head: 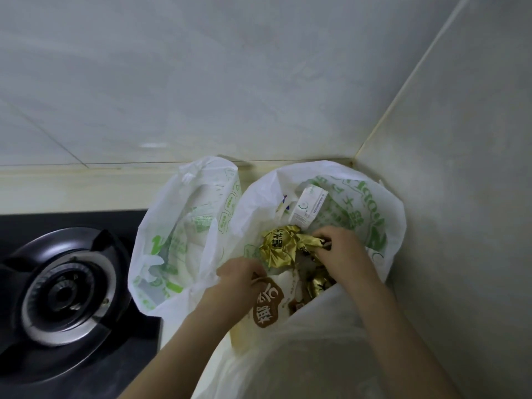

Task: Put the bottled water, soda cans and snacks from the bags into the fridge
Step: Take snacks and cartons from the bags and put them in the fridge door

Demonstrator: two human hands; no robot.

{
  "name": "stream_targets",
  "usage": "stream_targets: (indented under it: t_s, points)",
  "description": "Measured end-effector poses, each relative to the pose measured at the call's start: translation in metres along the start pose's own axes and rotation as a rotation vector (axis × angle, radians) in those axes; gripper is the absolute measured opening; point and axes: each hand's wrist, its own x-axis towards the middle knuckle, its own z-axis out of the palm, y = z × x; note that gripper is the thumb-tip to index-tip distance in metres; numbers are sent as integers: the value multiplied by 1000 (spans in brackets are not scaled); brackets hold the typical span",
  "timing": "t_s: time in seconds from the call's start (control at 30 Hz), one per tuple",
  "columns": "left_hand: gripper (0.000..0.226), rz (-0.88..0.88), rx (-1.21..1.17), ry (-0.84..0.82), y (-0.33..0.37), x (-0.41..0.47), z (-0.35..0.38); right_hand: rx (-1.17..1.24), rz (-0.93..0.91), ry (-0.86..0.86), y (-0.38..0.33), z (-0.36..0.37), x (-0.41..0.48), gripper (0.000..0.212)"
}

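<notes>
Item 1: gold packet [277, 247], crumpled foil with dark print, lying high in the right bag [374, 214]. My right hand [338, 249] sits just to its right, fingers curled and pinching the packet's twisted end.

Item 2: cream packet [267, 306] with a brown label, upright at the bag's near side, just below the gold one. My left hand [240, 276] is at its top edge, fingers curled down (I cannot tell whether they grip the packet or the bag's rim).

Item 3: smaller gold packets [319, 283], deeper in, under my right wrist.

Item 4: white carton [308, 208], tilted against the bag's far wall.

Item 5: left bag [178, 240], touching the right one, contents blurred.

Item 6: stove burner [64, 286], left of both bags.
</notes>
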Motion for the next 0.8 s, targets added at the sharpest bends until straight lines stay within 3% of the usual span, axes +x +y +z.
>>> stream_targets:
  t_s: [0.4,0.57,0.8]
  points:
    - [10,164,-197,224,23,-63,-43,127,-65,188,-36,-49,-60,18]
    - [21,192,-300,336,27,-102,-63,211,-120,276,-65,-66,-100,19]
    - [16,278,-459,490,24,-166,-107,327,-264,384,-110,-85,-163,44]
